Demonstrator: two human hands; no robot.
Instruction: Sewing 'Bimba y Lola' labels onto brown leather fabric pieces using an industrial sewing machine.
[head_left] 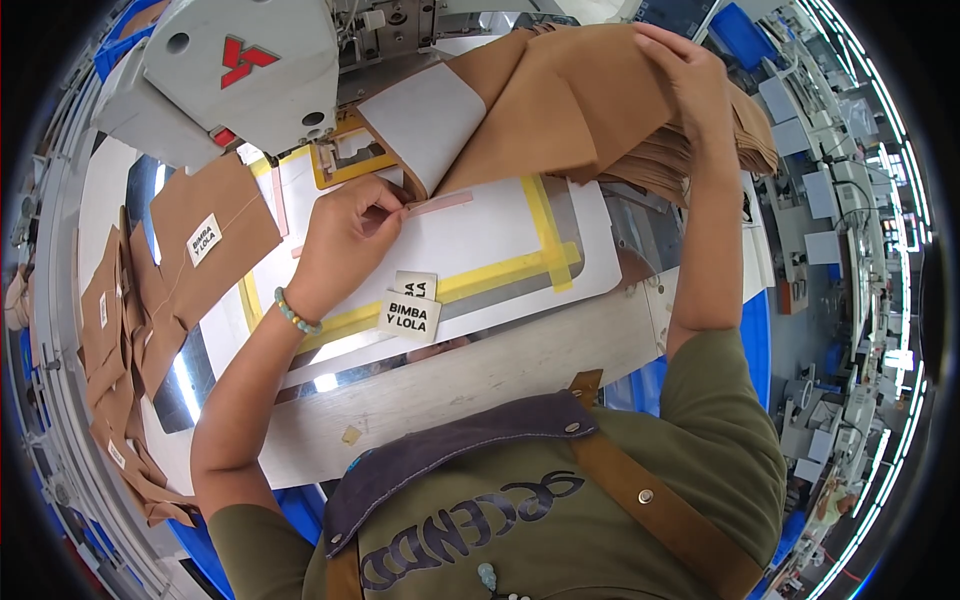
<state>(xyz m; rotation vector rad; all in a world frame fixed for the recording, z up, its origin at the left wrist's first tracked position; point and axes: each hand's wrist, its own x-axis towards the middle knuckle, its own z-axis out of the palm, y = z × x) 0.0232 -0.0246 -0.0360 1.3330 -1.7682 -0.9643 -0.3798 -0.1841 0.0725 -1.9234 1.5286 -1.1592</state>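
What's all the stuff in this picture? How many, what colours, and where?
Machine: one, off-white, top left
Frame: one, yellow, by machine
Brown piece: at least one, brown, between hands
White panel: one, white, top middle
Stack: one, brown, upper right
Labelled pieces: several, brown, left
Loose labels: two, pale, on board
Tape: several strips, yellow, on board
Pink strips: at least two, pink, on board
Board: one, white, middle
Table: one, pale, under board
Bins: at least two, blue, upper corners
Lights: many, white, far right
Flap: one, purple, bottom
Straps: two, brown, bottom
Shirt: one, olive, bottom
Bracelet: one, green-yellow, left wrist
Left hand: one, bare, by white panel
Right hand: one, bare, on brown piece
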